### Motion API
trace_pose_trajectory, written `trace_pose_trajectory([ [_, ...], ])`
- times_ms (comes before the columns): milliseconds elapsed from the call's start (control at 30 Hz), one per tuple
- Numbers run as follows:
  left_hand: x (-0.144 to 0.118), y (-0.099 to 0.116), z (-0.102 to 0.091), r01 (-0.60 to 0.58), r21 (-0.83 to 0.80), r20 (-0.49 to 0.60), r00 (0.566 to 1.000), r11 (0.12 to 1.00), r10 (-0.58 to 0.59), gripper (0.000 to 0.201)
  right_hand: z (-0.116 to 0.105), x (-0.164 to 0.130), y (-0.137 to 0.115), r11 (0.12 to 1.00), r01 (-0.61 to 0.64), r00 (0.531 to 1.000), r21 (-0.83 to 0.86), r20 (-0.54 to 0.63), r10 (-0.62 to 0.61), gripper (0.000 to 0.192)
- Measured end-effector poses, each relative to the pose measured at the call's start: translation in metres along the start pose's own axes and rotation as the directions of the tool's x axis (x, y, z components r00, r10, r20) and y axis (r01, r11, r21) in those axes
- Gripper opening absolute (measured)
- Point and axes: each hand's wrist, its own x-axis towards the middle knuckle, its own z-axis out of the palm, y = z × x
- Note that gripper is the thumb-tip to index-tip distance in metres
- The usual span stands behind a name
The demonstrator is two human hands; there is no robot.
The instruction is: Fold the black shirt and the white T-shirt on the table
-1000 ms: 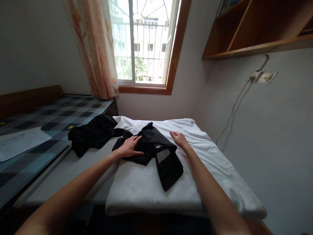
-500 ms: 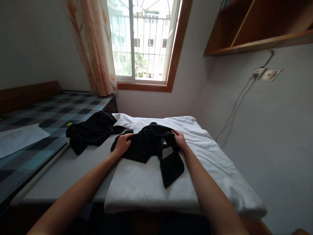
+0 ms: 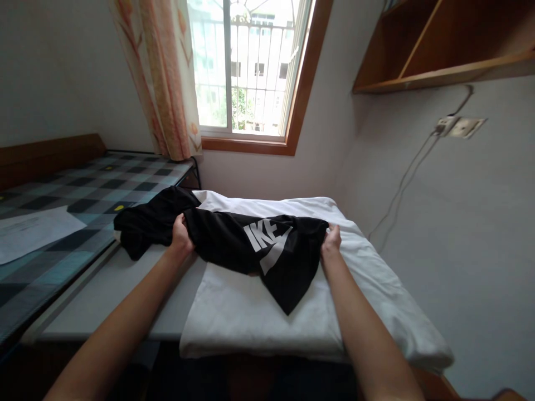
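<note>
Room: white walls are meeting at a corner, with a wood-framed window (image 3: 246,72) sitting at 12 o'clock and a peach patterned curtain (image 3: 161,78) hanging along its left side.
Checkered bed: a bed with a dark checkered cover (image 3: 50,223) is running along 9 o'clock, a white sheet of paper (image 3: 29,231) lying on it.
Shelf: a wooden shelf (image 3: 443,47) is hanging on the wall at 2 o'clock, above a wall socket (image 3: 457,127) with a cable trailing down from it.
Work surface: a pale grey table (image 3: 117,295) is standing at the centre, with a white folded cloth (image 3: 251,317) covering its right half.
Black shirt: a black shirt (image 3: 259,248) with white lettering is being stretched out across the white cloth at the centre, its lower corner drooping toward 6 o'clock and resting on the cloth.
Second garment: another black garment (image 3: 146,225) is lying crumpled at 10 o'clock, partly on the table and partly against the bed's edge, just beside the shirt's left end.
Left hand: the left hand (image 3: 180,236) is closing its fingers around the shirt's left edge, gripping the fabric.
Right hand: the right hand (image 3: 331,242) is pinching the shirt's right edge, fingers curled shut on the cloth.
Spread: the two hands are sitting well apart, the shirt pulled taut between them.
</note>
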Motion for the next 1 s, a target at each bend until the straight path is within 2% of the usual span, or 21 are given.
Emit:
trace_pose_trajectory([
  [100,-0.006,-0.002,0.003,-0.013,0.049,0.054,0.999,0.999,0.01,0.031,0.003,-0.01,-0.007,0.996,-0.057,0.996,-0.064,-0.072,0.052,0.082],
  [167,-0.01,-0.002,0.001,0.016,0.122,0.12,0.992,0.992,-0.03,0.024,0.008,-0.019,-0.012,0.964,-0.051,0.996,-0.262,-0.082,0.03,0.082],
  [233,-0.013,0.0,-0.002,0.058,0.221,0.241,0.964,0.973,-0.113,0.038,0.013,-0.027,-0.015,0.864,-0.014,0.998,-0.503,-0.061,-0.019,0.074],
  [300,-0.018,0.003,-0.006,0.104,0.328,0.394,0.888,0.939,-0.236,0.044,0.017,-0.032,-0.016,0.751,0.057,0.994,-0.657,-0.035,-0.106,0.059],
  [367,-0.023,0.006,-0.008,0.126,0.472,0.513,0.766,0.873,-0.388,0.04,0.019,-0.033,-0.015,0.697,0.144,0.973,-0.703,-0.026,-0.228,0.047],
  [433,-0.028,0.007,-0.007,0.047,0.645,0.562,0.647,0.762,-0.516,0.046,0.02,-0.033,-0.015,0.676,0.242,0.932,-0.696,-0.026,-0.361,0.043],
  [467,-0.029,0.005,-0.006,-0.05,0.718,0.565,0.625,0.694,-0.539,0.052,0.02,-0.033,-0.016,0.665,0.296,0.907,-0.686,-0.017,-0.421,0.042],
  [500,-0.03,0.004,-0.005,-0.181,0.768,0.567,0.638,0.615,-0.521,0.057,0.021,-0.034,-0.017,0.652,0.348,0.882,-0.674,0.0,-0.471,0.04],
  [533,-0.03,0.001,-0.003,-0.324,0.79,0.579,0.675,0.521,-0.458,0.057,0.023,-0.034,-0.02,0.638,0.401,0.86,-0.657,0.03,-0.51,0.037],
  [567,-0.029,-0.003,-0.002,-0.457,0.787,0.604,0.71,0.415,-0.363,0.054,0.025,-0.035,-0.023,0.626,0.456,0.84,-0.633,0.075,-0.537,0.035],
  [600,-0.028,-0.006,-0.002,-0.564,0.766,0.639,0.725,0.309,-0.259,0.05,0.029,-0.036,-0.027,0.618,0.51,0.823,-0.598,0.131,-0.553,0.034],
  [633,-0.026,-0.009,-0.001,-0.644,0.733,0.679,0.714,0.221,-0.171,0.047,0.034,-0.036,-0.031,0.618,0.561,0.806,-0.551,0.193,-0.56,0.034],
  [667,-0.024,-0.012,-0.002,-0.703,0.693,0.721,0.683,0.163,-0.118,0.044,0.04,-0.035,-0.035,0.627,0.601,0.79,-0.496,0.251,-0.559,0.036],
  [733,-0.021,-0.016,-0.004,-0.771,0.623,0.782,0.616,0.129,-0.093,0.039,0.055,-0.033,-0.044,0.667,0.63,0.776,-0.397,0.325,-0.54,0.041],
  [767,-0.02,-0.017,-0.006,-0.782,0.609,0.793,0.601,0.131,-0.102,0.036,0.063,-0.03,-0.048,0.692,0.624,0.78,-0.362,0.347,-0.521,0.043],
  [833,-0.02,-0.018,-0.009,-0.77,0.625,0.78,0.614,0.129,-0.119,0.036,0.08,-0.025,-0.056,0.737,0.596,0.789,-0.318,0.404,-0.463,0.043],
  [900,-0.02,-0.02,-0.01,-0.743,0.659,0.752,0.647,0.119,-0.127,0.049,0.097,-0.021,-0.061,0.77,0.573,0.768,-0.282,0.512,-0.384,0.039],
  [933,-0.02,-0.021,-0.011,-0.741,0.66,0.751,0.647,0.12,-0.136,0.051,0.105,-0.02,-0.063,0.784,0.558,0.75,-0.272,0.571,-0.335,0.035],
  [1000,-0.021,-0.023,-0.009,-0.776,0.613,0.79,0.595,0.151,-0.15,0.042,0.117,-0.019,-0.066,0.809,0.517,0.723,-0.28,0.648,-0.237,0.027],
])
